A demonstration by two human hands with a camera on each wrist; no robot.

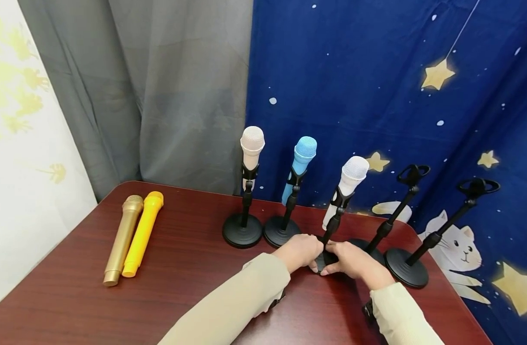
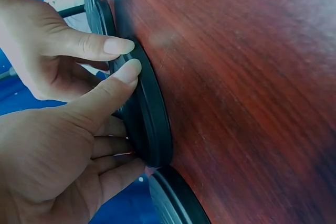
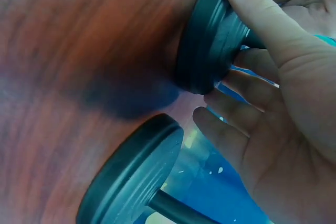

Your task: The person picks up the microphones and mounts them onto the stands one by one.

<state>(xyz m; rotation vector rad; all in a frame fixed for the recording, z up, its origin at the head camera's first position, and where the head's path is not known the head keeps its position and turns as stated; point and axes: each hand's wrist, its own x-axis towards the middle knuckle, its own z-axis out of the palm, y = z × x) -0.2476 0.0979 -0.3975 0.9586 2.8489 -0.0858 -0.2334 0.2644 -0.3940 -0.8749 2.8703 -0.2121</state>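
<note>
In the head view both my hands are on the round black base of a microphone stand [image 1: 332,224] that carries a white microphone [image 1: 354,171], tilted to the right. My left hand [image 1: 301,250] grips the base's left side, and my right hand [image 1: 353,258] grips its right side. Seen from the left wrist, both thumbs press side by side on the near rim of the base [image 2: 153,114], with the other fingers reaching around its edge. The right wrist view shows the right fingers [image 3: 247,85] curving along that base.
Left of it stand two more stands, with a pale microphone [image 1: 252,142] and a blue microphone [image 1: 304,149]. Two stands with bare clips [image 1: 412,175] [image 1: 475,188] are on the right. A gold microphone [image 1: 123,239] and a yellow microphone [image 1: 143,235] lie on the table [image 1: 181,292].
</note>
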